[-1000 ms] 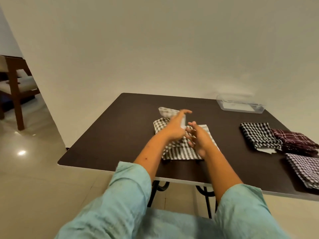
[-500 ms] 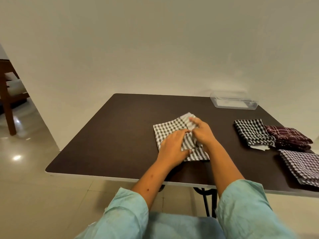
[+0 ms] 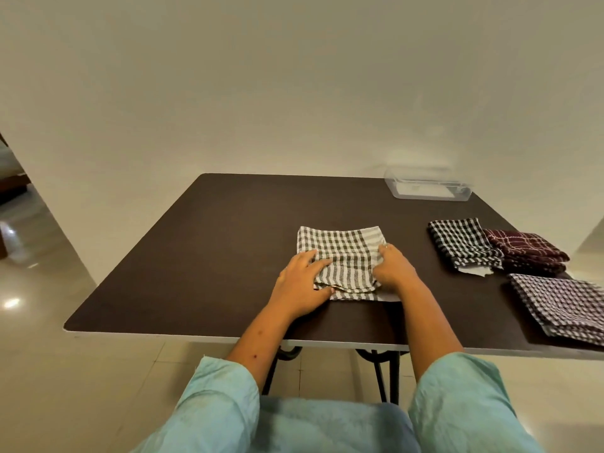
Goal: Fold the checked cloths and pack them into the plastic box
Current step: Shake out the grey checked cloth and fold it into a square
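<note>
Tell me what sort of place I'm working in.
Probably a room in a home: a dark table against a plain wall, a glossy tiled floor, and a household checked cloth on the table.

grey-and-white checked cloth with a striped band; black-and-white checked cloth; maroon cloth with pale grid lines; dark brown table; clear plastic box; pale teal sleeves

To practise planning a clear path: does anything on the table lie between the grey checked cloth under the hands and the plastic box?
Nothing visible does. Bare table runs from the grey checked cloth to the plastic box at the far right corner. The black checked cloth lies right of that line, not across it.
</note>
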`<state>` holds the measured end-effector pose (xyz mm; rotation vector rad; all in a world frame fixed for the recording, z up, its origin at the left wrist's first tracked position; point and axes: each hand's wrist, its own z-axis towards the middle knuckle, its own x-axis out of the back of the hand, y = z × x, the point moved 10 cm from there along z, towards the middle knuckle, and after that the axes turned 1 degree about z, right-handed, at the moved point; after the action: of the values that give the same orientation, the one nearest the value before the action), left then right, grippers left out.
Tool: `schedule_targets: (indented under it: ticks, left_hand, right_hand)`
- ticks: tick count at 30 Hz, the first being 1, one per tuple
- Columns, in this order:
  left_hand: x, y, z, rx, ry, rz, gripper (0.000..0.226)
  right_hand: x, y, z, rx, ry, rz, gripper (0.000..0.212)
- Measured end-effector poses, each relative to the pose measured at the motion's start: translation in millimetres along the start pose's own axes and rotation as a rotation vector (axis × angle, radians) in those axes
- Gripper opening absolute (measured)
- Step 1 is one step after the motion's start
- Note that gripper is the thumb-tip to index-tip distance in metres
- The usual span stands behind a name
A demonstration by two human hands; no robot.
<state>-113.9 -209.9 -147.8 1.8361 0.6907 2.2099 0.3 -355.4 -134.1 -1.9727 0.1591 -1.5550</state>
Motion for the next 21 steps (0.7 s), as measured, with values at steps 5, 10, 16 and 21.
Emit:
schedule_targets:
  ticks: [5, 10, 16, 21]
  left_hand:
    - [17, -11, -5, -0.024, 0.024, -0.014, 0.059]
    - [30, -19, -8, -0.022, 0.185, 0.077, 0.059]
    - [39, -31, -2, 0.028, 0.229, 0.221, 0.047]
    - [37, -36, -3, 0.078, 0.165, 0.148, 0.05]
  right_hand:
    - [-3, -3, -19, -0.036, -0.114, 0.422, 0.053]
    - [-17, -6, -25, -0.026, -0.268, 0.431, 0.046]
    - [-18, -2, -35, -0.161, -0.22, -0.209, 0.04]
    - [-26, -60, -36, 0.231, -0.033, -0.39, 0.047]
